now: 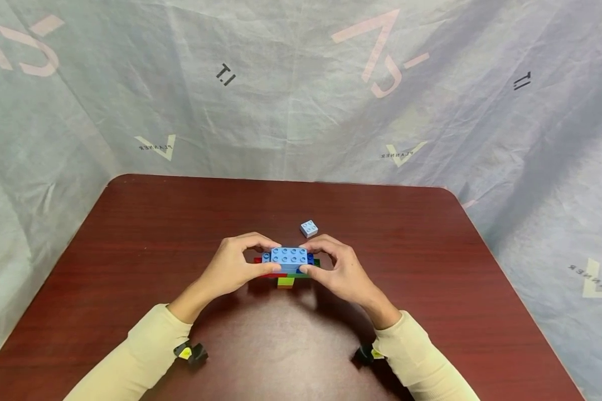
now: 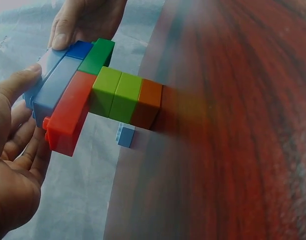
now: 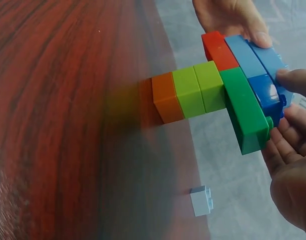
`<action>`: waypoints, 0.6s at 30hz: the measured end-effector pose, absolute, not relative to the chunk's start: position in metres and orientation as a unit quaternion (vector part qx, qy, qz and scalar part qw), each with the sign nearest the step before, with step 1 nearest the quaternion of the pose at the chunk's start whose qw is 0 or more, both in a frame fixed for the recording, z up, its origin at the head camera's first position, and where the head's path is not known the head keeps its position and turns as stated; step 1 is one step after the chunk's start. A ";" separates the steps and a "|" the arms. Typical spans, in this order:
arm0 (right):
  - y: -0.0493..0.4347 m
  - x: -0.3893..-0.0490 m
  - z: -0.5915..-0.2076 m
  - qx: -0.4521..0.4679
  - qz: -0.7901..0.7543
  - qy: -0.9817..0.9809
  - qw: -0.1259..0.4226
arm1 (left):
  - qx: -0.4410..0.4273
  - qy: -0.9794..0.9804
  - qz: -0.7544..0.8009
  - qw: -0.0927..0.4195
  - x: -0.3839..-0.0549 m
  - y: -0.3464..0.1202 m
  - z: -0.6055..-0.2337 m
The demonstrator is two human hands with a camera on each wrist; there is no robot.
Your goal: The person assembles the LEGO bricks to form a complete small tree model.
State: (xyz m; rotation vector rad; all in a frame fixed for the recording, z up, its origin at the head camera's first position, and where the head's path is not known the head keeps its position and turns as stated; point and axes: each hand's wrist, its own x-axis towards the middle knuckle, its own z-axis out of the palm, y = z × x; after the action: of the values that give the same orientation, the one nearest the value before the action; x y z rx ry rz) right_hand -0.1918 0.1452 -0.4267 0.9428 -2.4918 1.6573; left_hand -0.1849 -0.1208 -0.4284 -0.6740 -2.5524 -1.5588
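A light blue eight-stud brick tops a small tower of toy building bricks. My left hand pinches its left end between thumb and fingers, while my right hand pinches the right end the same way. Below that brick lie another light blue brick and a dark blue brick, side by side. Under them a red brick and a green brick reach out to the two sides. Two lime bricks and an orange brick form the narrow stem, standing upright on the table.
One loose pale blue four-stud brick lies on the dark red-brown table, just beyond the tower. Grey printed cloth hangs behind the table and along its sides. Both wrists carry small black camera mounts.
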 end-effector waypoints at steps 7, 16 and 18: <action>0.144 -0.190 -0.431 0.304 0.533 -0.790 0.023 | -0.225 -0.839 -0.494 0.032 -0.185 -0.121 -0.425; 0.145 -0.189 -0.434 0.311 0.509 -0.801 0.044 | -0.226 -0.845 -0.484 0.039 -0.184 -0.119 -0.424; 0.145 -0.189 -0.434 0.313 0.507 -0.802 0.045 | -0.224 -0.845 -0.484 0.039 -0.183 -0.118 -0.424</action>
State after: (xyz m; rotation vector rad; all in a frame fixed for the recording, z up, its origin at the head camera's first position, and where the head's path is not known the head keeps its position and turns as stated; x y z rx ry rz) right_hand -0.1892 0.1453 -0.4336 0.9572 -2.4495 1.5474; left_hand -0.1835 -0.1185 -0.4243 -0.6858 -2.5915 -1.4841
